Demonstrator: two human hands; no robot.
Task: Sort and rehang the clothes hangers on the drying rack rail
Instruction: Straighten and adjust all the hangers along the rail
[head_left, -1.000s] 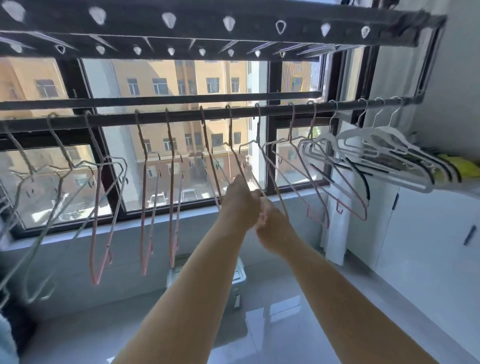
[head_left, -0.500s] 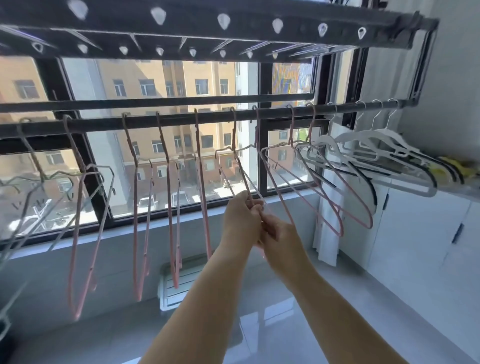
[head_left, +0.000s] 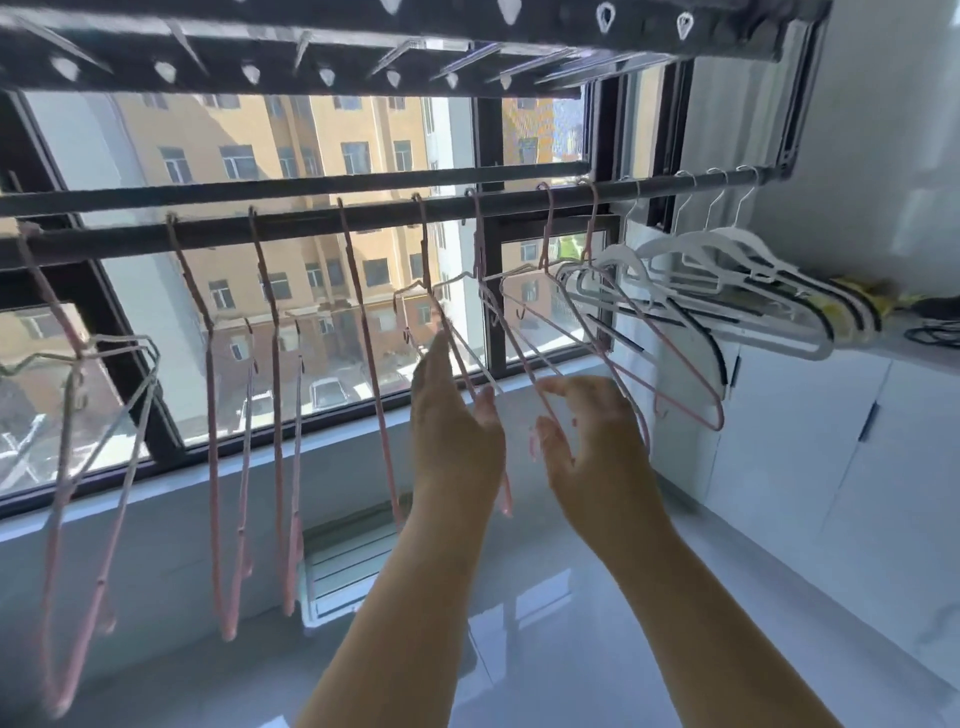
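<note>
1. Currently both hands are raised under the mid-right stretch of the rail (head_left: 322, 228).
2. State of left hand (head_left: 457, 436): open, fingers straight and pointing up, lying against the wire of a tilted pink hanger (head_left: 424, 249). The wire runs between fingers and thumb and isn't pinched.
3. State of right hand (head_left: 597, 441): open, fingers spread and loosely curved, gripping nothing. The lower corner of a neighbouring pink hanger (head_left: 521, 364) sits at its fingertips; can't tell whether they touch.
4. Other pink hangers (head_left: 212, 441) are hooked along the rail from the left edge inward. They hang edge-on and spaced apart. The ones by the hands are twisted and crowded.
5. White hangers (head_left: 727, 244) are bunched at the rail's right end, overlapping each other, just beside the last pink ones.
6. Upper rack (head_left: 311, 41) with a row of peg holes sits above the rail. Window (head_left: 337, 135) is behind it.
7. Far right: white desk (head_left: 810, 415) carrying a yellow item (head_left: 852, 296) and a dark cable (head_left: 935, 332), both blurred.
</note>
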